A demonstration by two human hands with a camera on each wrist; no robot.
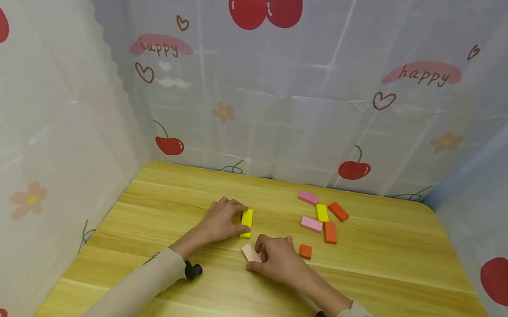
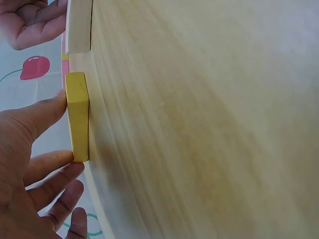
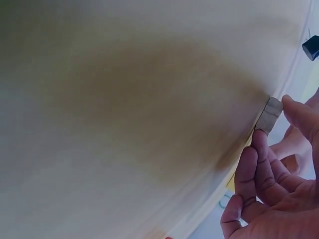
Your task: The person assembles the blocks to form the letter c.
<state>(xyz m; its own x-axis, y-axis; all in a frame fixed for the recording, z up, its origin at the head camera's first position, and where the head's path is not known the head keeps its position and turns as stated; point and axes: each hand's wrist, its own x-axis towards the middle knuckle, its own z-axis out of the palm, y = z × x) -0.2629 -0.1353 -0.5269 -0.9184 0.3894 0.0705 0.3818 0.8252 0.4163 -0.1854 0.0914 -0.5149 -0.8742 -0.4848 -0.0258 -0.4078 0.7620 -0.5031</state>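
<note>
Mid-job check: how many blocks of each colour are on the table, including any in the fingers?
Orange blocks: 3
Yellow blocks: 2
Pink blocks: 2
Pale wooden block: 1
Total in view: 8

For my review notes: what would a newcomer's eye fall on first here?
Probably the large red cherries printed high on the backdrop. Below, mid-table, the left hand pinches a yellow block and the right hand a pale block. Farther right lie loose pink, orange and yellow blocks.
</note>
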